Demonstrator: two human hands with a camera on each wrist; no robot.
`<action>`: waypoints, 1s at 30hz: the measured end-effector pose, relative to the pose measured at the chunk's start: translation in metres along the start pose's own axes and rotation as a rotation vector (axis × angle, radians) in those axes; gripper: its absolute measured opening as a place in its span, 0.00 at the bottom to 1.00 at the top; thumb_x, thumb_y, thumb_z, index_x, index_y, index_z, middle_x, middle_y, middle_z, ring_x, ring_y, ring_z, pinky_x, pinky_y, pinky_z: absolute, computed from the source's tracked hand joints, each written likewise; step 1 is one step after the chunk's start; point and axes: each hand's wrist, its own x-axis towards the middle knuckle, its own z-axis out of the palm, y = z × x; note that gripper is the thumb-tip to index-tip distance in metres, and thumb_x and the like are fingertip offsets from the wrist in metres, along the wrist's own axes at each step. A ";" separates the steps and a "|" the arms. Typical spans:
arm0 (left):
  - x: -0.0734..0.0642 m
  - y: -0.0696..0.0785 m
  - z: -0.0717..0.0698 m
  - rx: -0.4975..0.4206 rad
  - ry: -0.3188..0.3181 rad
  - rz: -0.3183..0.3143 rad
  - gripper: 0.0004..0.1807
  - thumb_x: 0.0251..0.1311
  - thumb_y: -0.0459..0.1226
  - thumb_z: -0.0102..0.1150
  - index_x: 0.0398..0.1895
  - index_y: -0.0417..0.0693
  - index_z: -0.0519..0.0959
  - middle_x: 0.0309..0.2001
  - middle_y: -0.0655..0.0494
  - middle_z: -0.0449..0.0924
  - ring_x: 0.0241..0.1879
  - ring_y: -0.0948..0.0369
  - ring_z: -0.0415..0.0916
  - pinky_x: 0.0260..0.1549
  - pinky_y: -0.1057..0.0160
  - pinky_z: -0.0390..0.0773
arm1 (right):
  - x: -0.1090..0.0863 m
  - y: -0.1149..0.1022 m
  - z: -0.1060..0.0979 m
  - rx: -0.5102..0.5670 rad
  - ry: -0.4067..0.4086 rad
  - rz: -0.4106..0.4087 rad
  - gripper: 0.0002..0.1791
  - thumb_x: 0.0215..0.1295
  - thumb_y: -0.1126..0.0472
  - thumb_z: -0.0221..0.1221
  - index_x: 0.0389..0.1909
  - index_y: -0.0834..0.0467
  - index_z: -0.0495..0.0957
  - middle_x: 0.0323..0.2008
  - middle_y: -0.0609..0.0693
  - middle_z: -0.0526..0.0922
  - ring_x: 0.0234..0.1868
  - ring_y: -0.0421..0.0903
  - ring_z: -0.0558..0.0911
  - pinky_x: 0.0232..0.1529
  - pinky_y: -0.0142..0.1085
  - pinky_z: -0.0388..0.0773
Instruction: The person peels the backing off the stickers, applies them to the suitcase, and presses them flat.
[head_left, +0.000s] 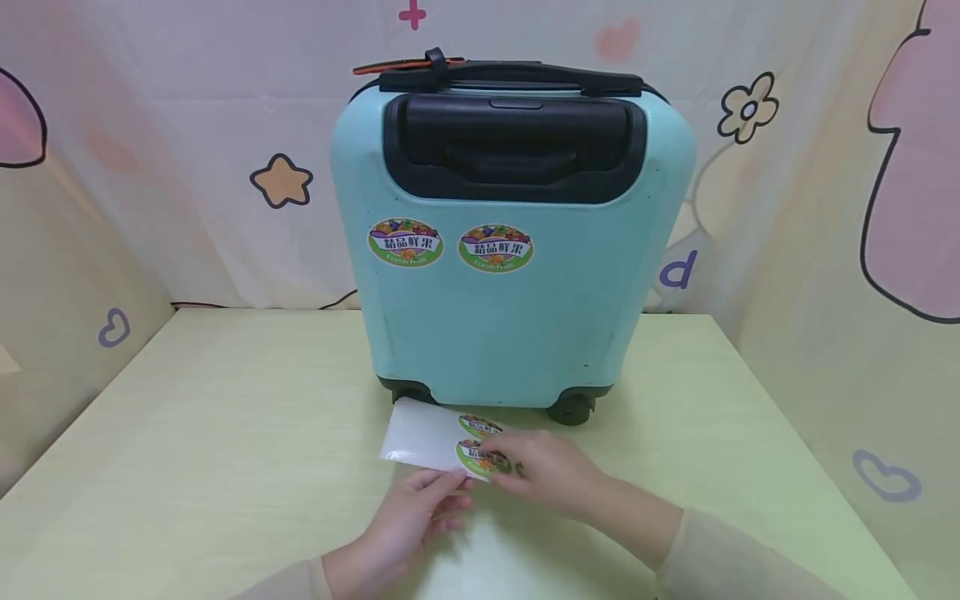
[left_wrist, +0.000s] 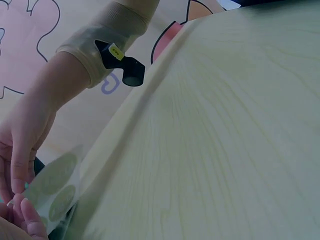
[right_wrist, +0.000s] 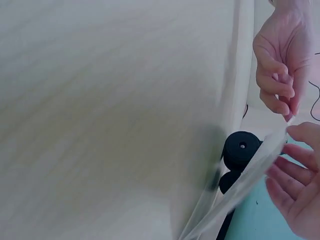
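A white sheet of oval fruit stickers [head_left: 427, 437] is held above the table, in front of the suitcase's wheels. Two colourful stickers show on its right part; its left part is bare and glossy. My left hand [head_left: 408, 512] pinches the sheet's lower edge between thumb and fingers. From the right, my right hand [head_left: 551, 471] reaches over the sheet, thumb and index finger at the lower sticker and its edge. Behind stands a light blue suitcase [head_left: 487, 333] with two like stickers side by side, a left sticker [head_left: 406, 242] and a right sticker [head_left: 496, 248].
The suitcase stands upright on the pale wood-grain table [head_left: 247, 417], its black wheel [head_left: 572, 408] near the sheet. A black handle [head_left: 517, 79] spans its top. Printed cloth [head_left: 210, 125] hangs behind and at both sides.
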 end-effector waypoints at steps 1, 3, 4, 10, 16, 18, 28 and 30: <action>0.000 0.000 0.000 -0.002 0.005 -0.003 0.14 0.62 0.40 0.56 0.43 0.38 0.78 0.36 0.57 0.81 0.33 0.65 0.77 0.31 0.69 0.77 | 0.000 -0.001 0.001 -0.001 0.019 -0.008 0.13 0.56 0.59 0.64 0.44 0.55 0.80 0.39 0.45 0.83 0.32 0.36 0.77 0.33 0.30 0.74; 0.000 0.000 0.001 -0.004 0.008 -0.002 0.13 0.62 0.40 0.56 0.42 0.39 0.79 0.35 0.57 0.81 0.33 0.66 0.77 0.31 0.69 0.77 | 0.001 -0.003 0.003 -0.001 0.050 -0.027 0.11 0.56 0.58 0.64 0.40 0.54 0.81 0.38 0.44 0.84 0.35 0.36 0.79 0.35 0.30 0.75; 0.000 0.000 0.001 -0.007 0.008 -0.001 0.12 0.62 0.40 0.56 0.41 0.40 0.79 0.35 0.57 0.81 0.32 0.66 0.77 0.30 0.70 0.77 | 0.001 -0.004 0.003 0.000 0.062 -0.033 0.09 0.56 0.58 0.64 0.38 0.54 0.81 0.38 0.43 0.84 0.35 0.36 0.79 0.36 0.30 0.75; 0.000 0.000 0.004 -0.022 0.013 0.007 0.09 0.61 0.39 0.57 0.38 0.43 0.80 0.33 0.59 0.80 0.30 0.66 0.76 0.28 0.71 0.76 | 0.001 -0.008 0.006 0.009 0.098 -0.047 0.04 0.56 0.57 0.64 0.31 0.52 0.81 0.32 0.40 0.83 0.33 0.34 0.79 0.35 0.29 0.75; 0.000 -0.001 0.006 0.004 0.036 0.011 0.12 0.60 0.38 0.58 0.41 0.38 0.80 0.32 0.59 0.81 0.30 0.66 0.75 0.27 0.71 0.76 | 0.001 -0.008 0.008 0.062 0.095 -0.034 0.04 0.56 0.56 0.64 0.29 0.52 0.82 0.29 0.40 0.84 0.32 0.34 0.80 0.33 0.28 0.74; 0.000 -0.001 0.007 0.018 0.044 0.007 0.13 0.60 0.38 0.58 0.42 0.36 0.79 0.32 0.59 0.81 0.29 0.67 0.75 0.27 0.71 0.76 | 0.001 -0.008 0.009 0.095 0.093 -0.025 0.04 0.56 0.57 0.64 0.28 0.53 0.82 0.29 0.41 0.84 0.32 0.34 0.81 0.33 0.28 0.75; 0.001 -0.003 0.007 0.047 0.049 -0.005 0.16 0.61 0.40 0.58 0.44 0.35 0.80 0.33 0.60 0.80 0.29 0.67 0.75 0.27 0.70 0.75 | 0.001 -0.006 0.008 0.279 0.020 0.098 0.02 0.58 0.60 0.63 0.28 0.53 0.82 0.30 0.42 0.84 0.34 0.33 0.80 0.35 0.32 0.77; 0.000 -0.002 0.008 0.048 0.050 -0.007 0.16 0.61 0.40 0.58 0.44 0.35 0.80 0.32 0.60 0.80 0.29 0.67 0.74 0.26 0.70 0.75 | 0.002 -0.006 0.007 0.314 0.003 0.112 0.02 0.58 0.60 0.63 0.28 0.54 0.83 0.30 0.41 0.83 0.34 0.33 0.80 0.36 0.32 0.77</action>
